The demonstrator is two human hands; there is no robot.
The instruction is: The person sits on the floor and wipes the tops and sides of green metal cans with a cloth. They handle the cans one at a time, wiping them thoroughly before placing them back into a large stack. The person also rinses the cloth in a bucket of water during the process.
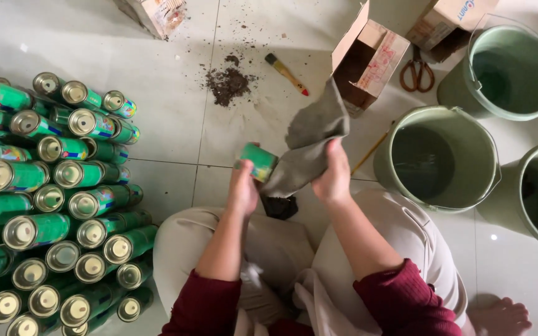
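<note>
Can could slip mid-wipe, honestly

Left hand (244, 186) fingers are wrapped around one end of the green can (256, 162) at frame centre, right hand (332, 177) is clamped on the grey cloth (309, 140) covering its other end. A one-ended hold like that looks slippy; dropped, it'd probably roll toward the stacked cans (51, 199) at left or the dirt pile (227, 84) on the floor (169, 74) above.

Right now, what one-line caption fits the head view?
Seated on the floor, left hand holds a green can while right hand wipes it with a grey cloth, beside stacked cans and buckets.
</note>
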